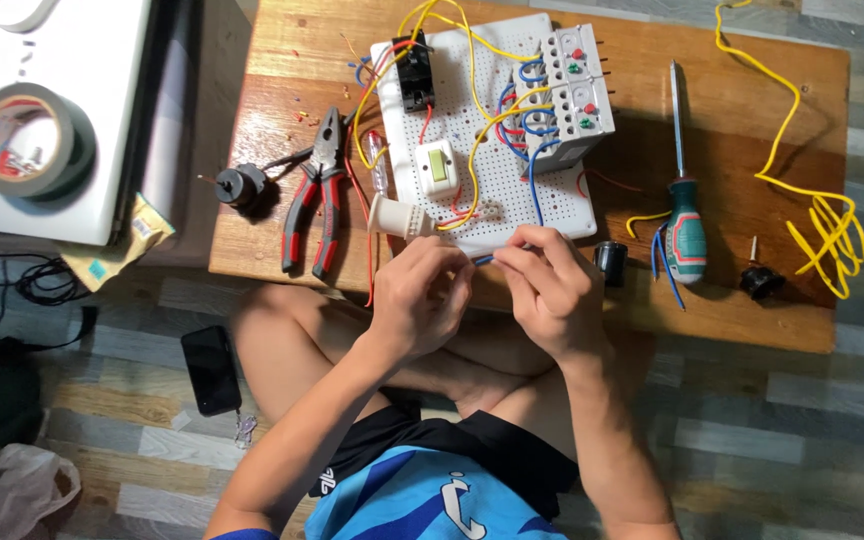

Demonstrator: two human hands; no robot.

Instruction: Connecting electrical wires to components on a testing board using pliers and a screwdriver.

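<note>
A white perforated board [492, 170] lies on a low wooden table [752, 300]. It carries a white switch with a green rocker [439, 166], a black breaker [414, 70], two white blocks with red and green buttons [577, 85], and yellow, blue and red wires. At the board's near edge my left hand [420, 297] and my right hand [547, 283] meet, both pinching the end of a blue wire [482, 260]. A white lamp socket [392, 216] sits just left of my left hand.
Red-handled pliers [317, 195] and a small black round part [242, 185] lie left of the board. A green-handled screwdriver [684, 215], a black cap [610, 262], another black part [760, 280] and loose yellow wire [822, 225] lie right. A tape roll [30, 140] sits on a white surface; a phone [211, 369] lies on the floor.
</note>
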